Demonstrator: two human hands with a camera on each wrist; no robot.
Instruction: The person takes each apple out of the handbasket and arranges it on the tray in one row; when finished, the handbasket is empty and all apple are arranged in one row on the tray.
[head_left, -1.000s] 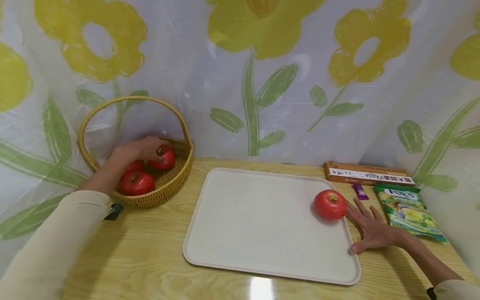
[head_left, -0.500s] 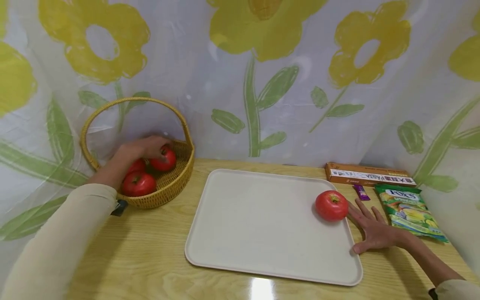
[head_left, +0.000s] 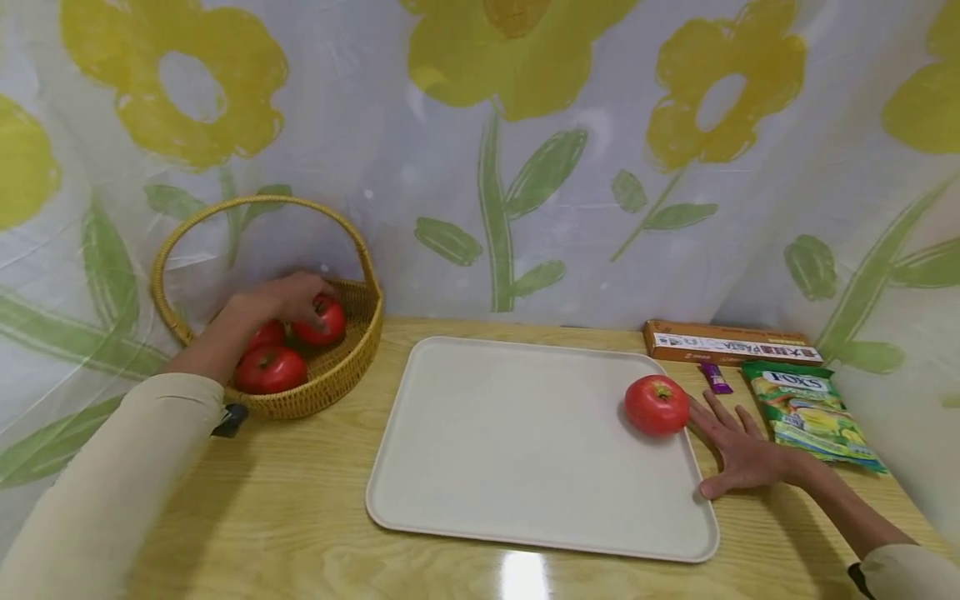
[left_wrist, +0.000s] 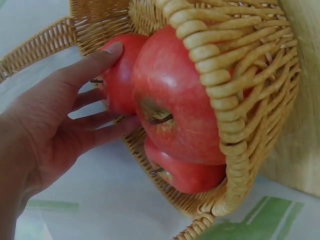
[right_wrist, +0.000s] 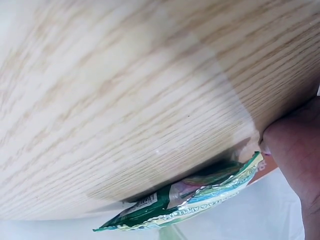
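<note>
In the head view a wicker basket [head_left: 360,354] with a tall arched handle stands at the left and holds several red apples. My left hand [head_left: 288,298] reaches in from above and grips the rightmost apple [head_left: 332,327]. The left wrist view shows the thumb on that apple [left_wrist: 131,55] and the fingers round its other side; two more apples [left_wrist: 175,95] lie close by. My right hand [head_left: 746,457] rests with spread fingers at the right edge of a beige tray [head_left: 525,450]. Its fingertips are beside a single apple [head_left: 657,406] near the tray's right rim.
A brown pasta box [head_left: 731,343] lies at the back right against the flowered curtain [head_left: 360,150]. In front of it are a small purple wrapped sweet [head_left: 716,377] and a green Fox's bag [head_left: 813,412]. Wooden tabletop [head_left: 300,517] surrounds the tray.
</note>
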